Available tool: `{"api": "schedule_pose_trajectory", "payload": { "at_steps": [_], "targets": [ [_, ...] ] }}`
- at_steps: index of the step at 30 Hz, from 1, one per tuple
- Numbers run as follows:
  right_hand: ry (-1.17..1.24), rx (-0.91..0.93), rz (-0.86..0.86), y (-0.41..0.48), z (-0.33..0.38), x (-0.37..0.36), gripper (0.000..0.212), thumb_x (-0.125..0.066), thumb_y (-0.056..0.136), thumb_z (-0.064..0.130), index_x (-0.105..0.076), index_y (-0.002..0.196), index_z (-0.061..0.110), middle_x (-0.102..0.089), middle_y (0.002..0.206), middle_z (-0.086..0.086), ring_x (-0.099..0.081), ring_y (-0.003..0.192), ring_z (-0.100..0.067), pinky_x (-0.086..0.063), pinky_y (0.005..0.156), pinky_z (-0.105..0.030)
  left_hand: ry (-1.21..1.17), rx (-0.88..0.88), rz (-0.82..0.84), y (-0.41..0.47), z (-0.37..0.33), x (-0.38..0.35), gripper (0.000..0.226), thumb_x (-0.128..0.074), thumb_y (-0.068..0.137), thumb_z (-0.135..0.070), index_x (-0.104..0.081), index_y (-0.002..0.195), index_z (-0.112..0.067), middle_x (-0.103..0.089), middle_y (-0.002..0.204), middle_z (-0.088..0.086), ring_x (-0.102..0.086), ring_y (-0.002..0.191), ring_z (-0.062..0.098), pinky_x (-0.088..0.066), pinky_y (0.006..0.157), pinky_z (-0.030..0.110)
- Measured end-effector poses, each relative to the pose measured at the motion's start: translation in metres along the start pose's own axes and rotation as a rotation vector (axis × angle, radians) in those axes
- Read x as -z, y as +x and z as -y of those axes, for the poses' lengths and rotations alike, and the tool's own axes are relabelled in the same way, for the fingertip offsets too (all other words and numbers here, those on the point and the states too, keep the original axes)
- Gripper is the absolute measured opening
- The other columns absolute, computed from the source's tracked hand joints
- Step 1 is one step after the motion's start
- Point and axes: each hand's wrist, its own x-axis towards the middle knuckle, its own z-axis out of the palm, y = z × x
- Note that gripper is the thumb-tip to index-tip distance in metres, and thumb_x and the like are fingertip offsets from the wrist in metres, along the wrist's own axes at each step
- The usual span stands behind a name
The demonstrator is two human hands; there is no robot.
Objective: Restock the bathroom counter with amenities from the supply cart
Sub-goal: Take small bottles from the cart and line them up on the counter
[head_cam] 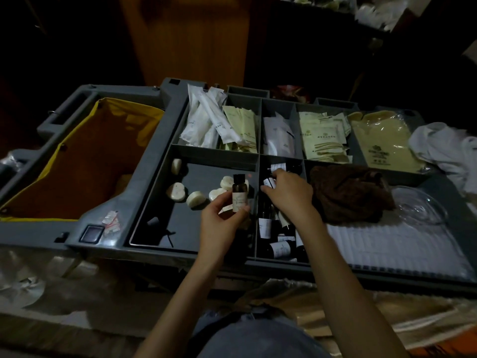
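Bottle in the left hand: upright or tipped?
Upright: the brown bottle stands cap-up, its lower part gripped by the left hand.

The one head-worn camera looks forward and steeply down from just above the supply cart [154,135]. It is close enough that the cart's divided top tray fills the middle of the wide-angle frame. The yellow-lined bag [85,161] lies left, a wooden panel [191,42] stands beyond, and the cart's front rim bows.

The cart [165,151] is showing grey, its bag [124,109] yellow. The bottle [239,189] is looking dark brown with a pale label, the soaps [196,199] white, the packets [320,135] pale green, the cloth [348,192] brown.
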Motion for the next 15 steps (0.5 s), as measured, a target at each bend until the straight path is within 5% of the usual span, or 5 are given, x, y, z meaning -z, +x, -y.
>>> {"api": "schedule_pose_trajectory", "payload": {
  "at_steps": [8, 12, 15],
  "targets": [
    [0.201, -0.037, 0.077, 0.009, -0.011, 0.001, 0.037, -0.066, 0.086, 0.041, -0.068, 0.098, 0.006, -0.069, 0.091, -0.007, -0.065, 0.089, -0.027, -0.05, 0.072, -0.035, 0.005, -0.014, 0.015, -0.002, -0.002, -0.001, 0.029, -0.068, 0.084, 0.0, -0.066, 0.103, -0.022, -0.071, 0.085, -0.006, -0.07, 0.079, 0.007, -0.054, 0.066, 0.017],
    [0.601, -0.05, 0.169, 0.008, -0.022, 0.003, 0.044, -0.063, 0.091, 0.032, -0.057, 0.13, 0.012, -0.07, 0.102, -0.006, -0.065, 0.096, -0.02, -0.051, 0.091, -0.038, 0.016, -0.019, 0.012, -0.003, -0.002, -0.001, 0.03, -0.068, 0.084, -0.001, -0.065, 0.1, -0.026, -0.071, 0.087, -0.005, -0.07, 0.083, 0.011, -0.056, 0.069, 0.02],
    [0.976, -0.082, 0.225, 0.003, -0.024, 0.007, 0.043, -0.06, 0.094, 0.018, -0.052, 0.134, 0.006, -0.065, 0.118, -0.016, -0.063, 0.103, -0.021, -0.05, 0.089, -0.024, 0.007, -0.022, 0.018, -0.004, -0.004, -0.001, 0.03, -0.068, 0.084, -0.001, -0.065, 0.098, -0.027, -0.072, 0.088, -0.003, -0.07, 0.081, 0.009, -0.055, 0.067, 0.018]
  ]
}}
